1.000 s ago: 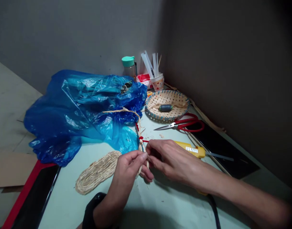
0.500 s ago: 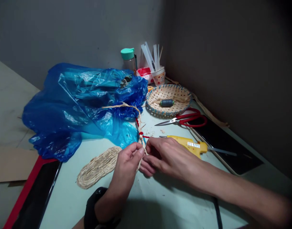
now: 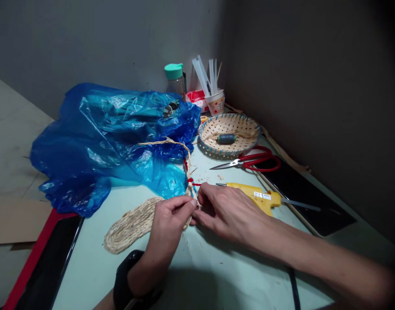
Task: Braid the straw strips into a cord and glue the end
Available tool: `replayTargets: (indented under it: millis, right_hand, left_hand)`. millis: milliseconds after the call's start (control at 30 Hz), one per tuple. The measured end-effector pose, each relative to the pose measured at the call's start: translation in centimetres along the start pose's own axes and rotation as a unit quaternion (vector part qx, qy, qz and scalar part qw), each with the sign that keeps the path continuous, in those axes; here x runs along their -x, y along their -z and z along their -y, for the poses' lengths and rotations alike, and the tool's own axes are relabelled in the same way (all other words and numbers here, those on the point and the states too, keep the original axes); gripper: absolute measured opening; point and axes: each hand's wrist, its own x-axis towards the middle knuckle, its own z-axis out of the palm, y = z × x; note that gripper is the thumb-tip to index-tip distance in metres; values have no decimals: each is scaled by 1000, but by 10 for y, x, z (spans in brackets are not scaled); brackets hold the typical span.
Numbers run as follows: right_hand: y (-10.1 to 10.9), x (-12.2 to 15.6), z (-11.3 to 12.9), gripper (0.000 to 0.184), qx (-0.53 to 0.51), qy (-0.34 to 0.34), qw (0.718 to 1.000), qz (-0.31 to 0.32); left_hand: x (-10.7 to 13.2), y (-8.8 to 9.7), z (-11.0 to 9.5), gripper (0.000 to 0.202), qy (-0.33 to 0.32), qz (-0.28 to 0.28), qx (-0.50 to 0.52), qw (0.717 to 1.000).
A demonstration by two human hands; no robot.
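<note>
Between my two hands is a pale straw cord (image 3: 188, 160), bound with red yarn (image 3: 190, 181); its far end curves left over a blue plastic bag. My left hand (image 3: 171, 219) pinches the near part of the cord between thumb and forefinger. From the other side, my right hand (image 3: 221, 211) has its bent fingertips closed on the same cord, partly hiding it. A woven straw sole (image 3: 131, 226) lies flat on the table, just left of my left hand. Beyond my right hand lies a yellow glue gun (image 3: 257, 196) with a stick in its back.
Red-handled scissors (image 3: 245, 162) lie below a shallow woven basket (image 3: 229, 148) holding a dark thread spool (image 3: 226, 138). Behind stand a cup of glue sticks (image 3: 215, 103) and a green-lidded bottle (image 3: 174, 79). The blue bag (image 3: 119, 125) covers the back left; a dark flat panel (image 3: 307, 193) lies right.
The fingers of my right hand have drawn in from below the cord toward its near end. My left hand has shifted slightly, still pinching the cord.
</note>
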Motion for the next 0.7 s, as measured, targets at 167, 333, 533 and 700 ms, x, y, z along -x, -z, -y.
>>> replayTargets:
  millis: [167,333,533,700]
  right_hand:
    - [0,1,2,11,41,27,998,-29]
    - [6,0,3,8,39,20,999,-22]
    - [17,-2,-3,11,-13,7,999,32]
    - [18,-3,-8,13,-37,39,997,51]
  left_hand:
    - [1,1,-4,19,-16,-18,-29,999]
    - [1,0,-7,16,-27,-12,-51,998]
    - [1,0,-6,14,27,-3,-16,1000]
    - [-2,-2,-5,16,69,12,72,995]
